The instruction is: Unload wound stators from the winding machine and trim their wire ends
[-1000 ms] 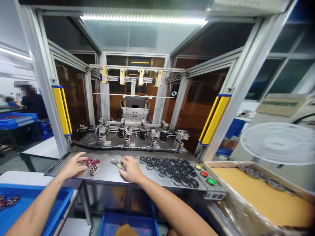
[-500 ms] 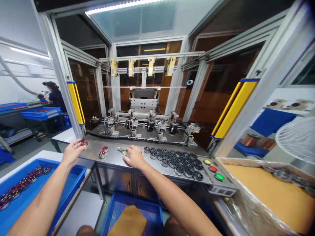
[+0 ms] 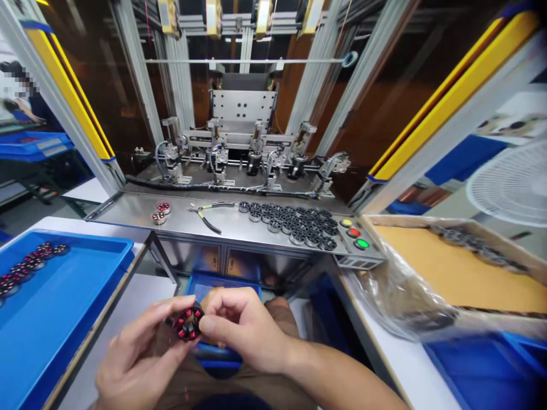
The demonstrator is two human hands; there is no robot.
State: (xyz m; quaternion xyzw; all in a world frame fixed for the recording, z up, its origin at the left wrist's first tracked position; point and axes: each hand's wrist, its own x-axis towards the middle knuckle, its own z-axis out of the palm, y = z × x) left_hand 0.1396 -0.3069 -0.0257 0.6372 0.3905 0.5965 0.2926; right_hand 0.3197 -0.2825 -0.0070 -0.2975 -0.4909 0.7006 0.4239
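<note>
A small round motor stator point(image 3: 188, 323), black with red windings, is held up over my lap. My left hand point(image 3: 143, 347) grips its left side and rim between thumb and fingers. At its right edge my right hand point(image 3: 245, 327) has thumb and forefinger pinched together against it, the other fingers curled. Whether a wire end is between those fingertips cannot be made out. On the steel bench point(image 3: 183, 222) ahead lie cutting pliers point(image 3: 208, 214) with spread handles. Two wound stators point(image 3: 160, 214) sit to the left of the pliers, and several unwound black stators point(image 3: 294, 221) to the right.
A blue tray point(image 3: 94, 250) with rows of wound stators stands at left. Behind the bench is a winding machine point(image 3: 243, 111) with several fixtures. Coloured buttons point(image 3: 354, 232) sit at the bench's right end, beside a plastic-lined carton point(image 3: 421, 267). A fan point(image 3: 508, 176) stands far right.
My right hand has left the pliers on the bench and come to the stator. My left hand has brought the stator from the bench's left end to above my lap. The view has tilted down.
</note>
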